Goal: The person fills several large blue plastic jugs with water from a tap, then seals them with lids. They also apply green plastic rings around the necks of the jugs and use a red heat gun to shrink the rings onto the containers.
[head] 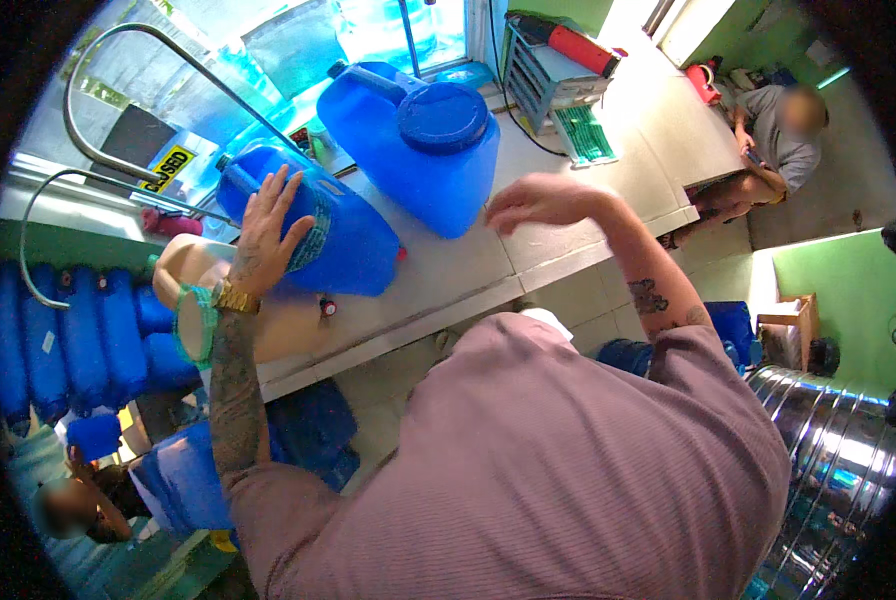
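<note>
My left hand (268,232) lies flat with spread fingers on or just over a blue plastic water container (350,240); contact cannot be told for sure. My right hand (542,204) is in the air over the tiled counter (455,270), fingers bent and a little blurred, just right of a larger blue water container (448,172) with a round blue lid (443,118). Nothing shows in the right hand. Below my left wrist is a pale container with a green-rimmed lid (197,326). A small red and white cap (329,308) lies near the counter's front edge.
Curved metal pipes (170,45) arch over the left side by the window. A drawer unit (530,71) bears a red cylinder (579,51). One person (782,142) sits at the right; another (80,502) is at the lower left beside blue containers. A ribbed steel tank (830,450) stands lower right.
</note>
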`<state>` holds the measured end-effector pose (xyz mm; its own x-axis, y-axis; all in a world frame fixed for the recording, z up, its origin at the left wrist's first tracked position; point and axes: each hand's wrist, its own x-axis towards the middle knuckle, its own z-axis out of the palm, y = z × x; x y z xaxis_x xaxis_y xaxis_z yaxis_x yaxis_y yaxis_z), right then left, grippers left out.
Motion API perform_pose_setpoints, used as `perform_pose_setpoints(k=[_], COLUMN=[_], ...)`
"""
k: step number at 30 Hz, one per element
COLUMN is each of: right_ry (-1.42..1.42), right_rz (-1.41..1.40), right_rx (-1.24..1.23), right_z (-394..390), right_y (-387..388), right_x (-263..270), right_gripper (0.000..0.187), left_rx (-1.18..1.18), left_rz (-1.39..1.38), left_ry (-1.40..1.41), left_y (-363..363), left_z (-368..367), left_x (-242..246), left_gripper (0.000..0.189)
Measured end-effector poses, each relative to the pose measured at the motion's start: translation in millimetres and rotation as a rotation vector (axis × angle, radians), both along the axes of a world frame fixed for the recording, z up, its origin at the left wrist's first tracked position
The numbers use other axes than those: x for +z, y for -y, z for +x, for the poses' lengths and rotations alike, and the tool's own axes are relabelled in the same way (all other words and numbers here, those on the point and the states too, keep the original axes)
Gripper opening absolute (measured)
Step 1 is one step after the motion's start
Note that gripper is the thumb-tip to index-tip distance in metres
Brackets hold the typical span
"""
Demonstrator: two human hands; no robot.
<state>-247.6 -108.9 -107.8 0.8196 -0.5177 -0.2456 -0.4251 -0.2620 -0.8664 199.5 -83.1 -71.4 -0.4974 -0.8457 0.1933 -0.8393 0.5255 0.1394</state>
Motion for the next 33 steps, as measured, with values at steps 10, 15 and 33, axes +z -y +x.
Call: perform_pose_setpoints(k=[10, 15, 33], right_ry=[-0.239, -0.288, -0.142], right_rz=[-0.495, -0.632, -0.542], right_rx=[-0.998, -0.99, -0.958], right_z=[-209.7, -209.5, -222.4], right_y=[171.5, 190.7, 146.9], right_x=[-261.3, -292.7, -217.6], right_gripper=[0.027, 0.027, 0.016], left_rx=[0.236, 0.293, 0.108], left_rz=[0.073, 0.055, 0.137], left_ry=[-0.201, -0.262, -0.681], left_y=[-6.2, -9.0, 0.5], left_z=[-67.9, -140.4, -295.6], left_x=[32.0, 49.0, 42.8], left_gripper=[0.06, 0.052, 0.034])
